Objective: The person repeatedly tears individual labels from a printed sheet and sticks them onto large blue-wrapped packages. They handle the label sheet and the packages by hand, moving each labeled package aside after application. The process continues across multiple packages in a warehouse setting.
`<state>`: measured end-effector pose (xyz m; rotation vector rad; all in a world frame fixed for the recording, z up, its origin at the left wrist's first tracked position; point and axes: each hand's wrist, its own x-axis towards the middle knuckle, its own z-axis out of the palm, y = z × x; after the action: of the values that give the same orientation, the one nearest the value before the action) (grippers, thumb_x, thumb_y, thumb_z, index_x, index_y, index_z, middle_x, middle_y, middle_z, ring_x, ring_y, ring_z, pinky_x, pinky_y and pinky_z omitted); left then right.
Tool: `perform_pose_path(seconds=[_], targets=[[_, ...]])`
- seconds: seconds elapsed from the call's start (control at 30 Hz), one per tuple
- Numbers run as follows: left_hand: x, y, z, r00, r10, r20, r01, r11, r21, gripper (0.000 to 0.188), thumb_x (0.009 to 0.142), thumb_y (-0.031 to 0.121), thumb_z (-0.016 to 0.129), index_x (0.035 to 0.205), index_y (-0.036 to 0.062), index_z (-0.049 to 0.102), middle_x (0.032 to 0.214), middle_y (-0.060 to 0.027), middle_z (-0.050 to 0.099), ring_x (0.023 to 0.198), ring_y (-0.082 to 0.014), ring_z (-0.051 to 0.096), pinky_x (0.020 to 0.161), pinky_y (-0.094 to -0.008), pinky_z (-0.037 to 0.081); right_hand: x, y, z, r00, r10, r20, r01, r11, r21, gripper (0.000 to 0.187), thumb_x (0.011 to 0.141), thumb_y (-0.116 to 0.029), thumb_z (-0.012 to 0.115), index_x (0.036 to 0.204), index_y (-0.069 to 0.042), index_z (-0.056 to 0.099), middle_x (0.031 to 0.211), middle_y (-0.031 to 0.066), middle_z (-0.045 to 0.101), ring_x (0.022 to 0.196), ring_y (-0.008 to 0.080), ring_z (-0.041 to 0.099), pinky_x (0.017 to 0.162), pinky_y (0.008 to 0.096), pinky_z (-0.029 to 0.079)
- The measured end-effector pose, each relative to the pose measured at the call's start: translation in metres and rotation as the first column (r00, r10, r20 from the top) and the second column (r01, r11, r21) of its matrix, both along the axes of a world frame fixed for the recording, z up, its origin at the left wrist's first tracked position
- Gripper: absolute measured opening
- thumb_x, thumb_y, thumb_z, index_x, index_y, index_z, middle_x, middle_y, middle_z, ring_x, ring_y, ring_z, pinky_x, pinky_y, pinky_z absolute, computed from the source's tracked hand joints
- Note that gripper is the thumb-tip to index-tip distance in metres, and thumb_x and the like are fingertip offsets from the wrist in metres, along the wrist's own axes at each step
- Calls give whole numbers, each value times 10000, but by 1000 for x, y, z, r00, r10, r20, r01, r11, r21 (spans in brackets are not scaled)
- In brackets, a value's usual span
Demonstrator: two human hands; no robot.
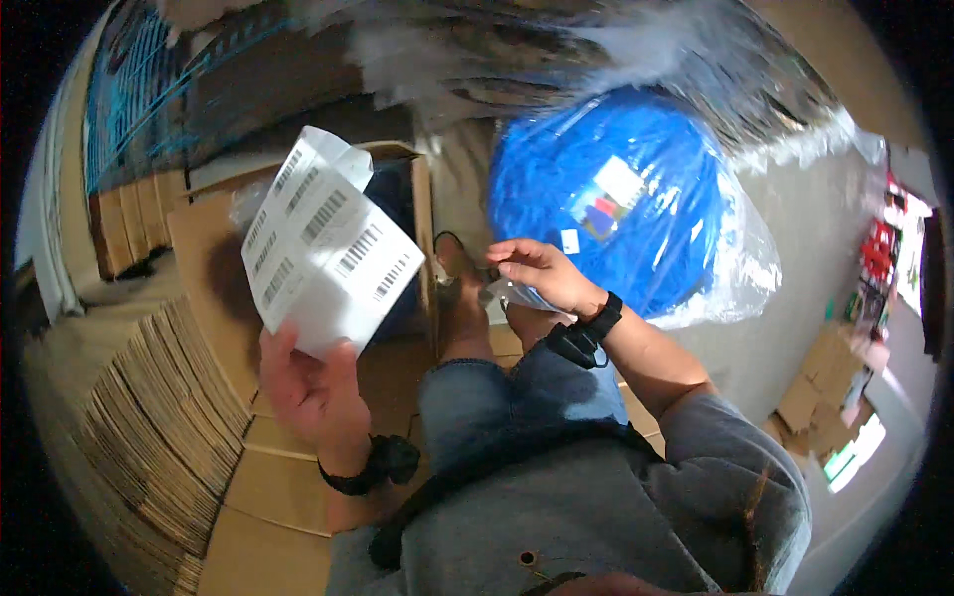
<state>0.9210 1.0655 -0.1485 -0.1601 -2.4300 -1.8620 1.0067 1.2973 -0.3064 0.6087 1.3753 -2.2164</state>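
My left hand (316, 392) grips the lower edge of a white sheet of barcode labels (323, 248), its far end curling over. Behind the sheet stands an open cardboard box (214, 298) with something dark inside, mostly hidden. My right hand (545, 276) is closed, thumb against fingers, on a small piece of clear plastic (519, 295) that hangs below it. Just beyond that hand lies a large round bundle of blue stringy material (656, 238) in a clear plastic bag (740, 268). The bundle carries a colourful label (604, 204) and a small white sticker (569, 240).
At the left stands a long stack of flattened cardboard (159, 427). More plastic-wrapped goods (616, 50) fill the far side. A blue wire rack (139, 99) is at the far left. Cardboard pieces (825, 382) lie at the right, and brown cartons (268, 497) are beside my left forearm.
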Motion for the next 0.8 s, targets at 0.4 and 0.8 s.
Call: perform_pose_path(seconds=[0.4, 0.8], targets=[[13, 95, -23, 938, -235, 254, 303, 911, -280, 376, 766, -27, 566, 1130, -7, 476, 1127, -126, 482, 991, -223, 500, 828, -324, 420, 269, 199, -119, 528, -814, 242, -386, 24, 922, 856, 549, -418, 780, 1177, 31, 413, 1196, 268, 410, 1115, 370, 404, 945, 416, 340], [23, 139, -27, 880, -393, 266, 471, 794, -385, 336, 765, -39, 563, 1094, 2, 509, 1100, -89, 491, 823, -132, 489, 697, -226, 406, 228, 237, -95, 500, -806, 317, -55, 335, 940, 603, 504, -204, 764, 982, 44, 491, 961, 235, 587, 908, 345, 576, 808, 376, 453]])
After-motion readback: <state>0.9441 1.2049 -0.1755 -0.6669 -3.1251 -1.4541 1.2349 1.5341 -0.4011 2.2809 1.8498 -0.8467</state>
